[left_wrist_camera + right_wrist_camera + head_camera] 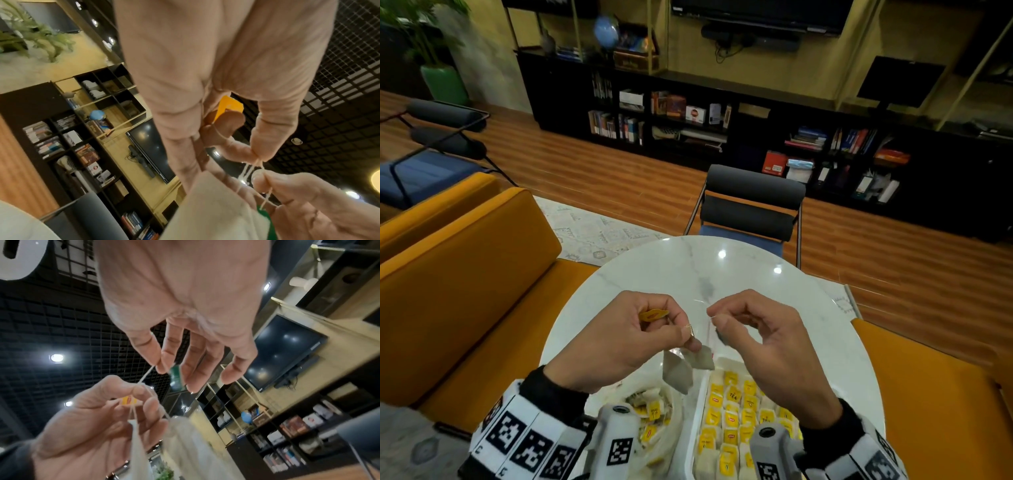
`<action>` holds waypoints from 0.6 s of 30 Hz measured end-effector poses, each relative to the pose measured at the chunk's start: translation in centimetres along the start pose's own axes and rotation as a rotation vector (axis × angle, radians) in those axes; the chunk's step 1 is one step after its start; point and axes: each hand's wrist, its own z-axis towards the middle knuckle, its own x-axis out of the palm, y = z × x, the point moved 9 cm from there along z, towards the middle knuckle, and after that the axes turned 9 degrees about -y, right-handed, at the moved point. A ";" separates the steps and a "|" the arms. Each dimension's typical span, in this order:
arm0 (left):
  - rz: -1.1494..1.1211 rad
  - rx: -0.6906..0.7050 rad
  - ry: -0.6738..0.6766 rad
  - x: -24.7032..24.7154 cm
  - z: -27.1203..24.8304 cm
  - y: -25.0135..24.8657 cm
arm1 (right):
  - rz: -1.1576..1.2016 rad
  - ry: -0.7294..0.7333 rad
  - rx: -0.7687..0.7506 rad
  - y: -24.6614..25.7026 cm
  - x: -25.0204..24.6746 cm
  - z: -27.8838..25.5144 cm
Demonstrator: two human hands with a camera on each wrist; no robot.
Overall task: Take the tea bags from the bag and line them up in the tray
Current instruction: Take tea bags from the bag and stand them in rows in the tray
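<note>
Both hands are raised over the white tray [693, 442], which holds rows of tea bags with yellow tags [731, 419]. My left hand [685, 334] pinches tangled strings [249, 170] and keeps a yellow tag [228, 105] in its curled fingers. Two pale tea bags [678, 373] hang below it. My right hand [714, 318] pinches one string [147, 374] between thumb and forefinger, with a green tag [175, 374] behind its fingers. The open bag [654, 411] with several more tea bags lies left of the tray, partly hidden by my left wrist.
The round white marble table [688, 270] carries the tray and the bag at its near edge. A dark chair [751, 202] stands at its far side. Orange sofa seats [465, 291] flank it left and right.
</note>
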 end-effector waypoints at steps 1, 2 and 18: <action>-0.024 0.007 0.008 0.1 0.1 -0.2 | 0.066 -0.001 0.036 0.1 0.1 0.0; -0.046 0.014 0.013 0.2 0.0 -0.5 | 0.129 -0.008 0.066 0.2 0.1 -0.1; 0.198 -0.041 0.139 1.4 -0.2 -1.0 | 0.076 -0.111 0.142 -2.9 0.5 -0.7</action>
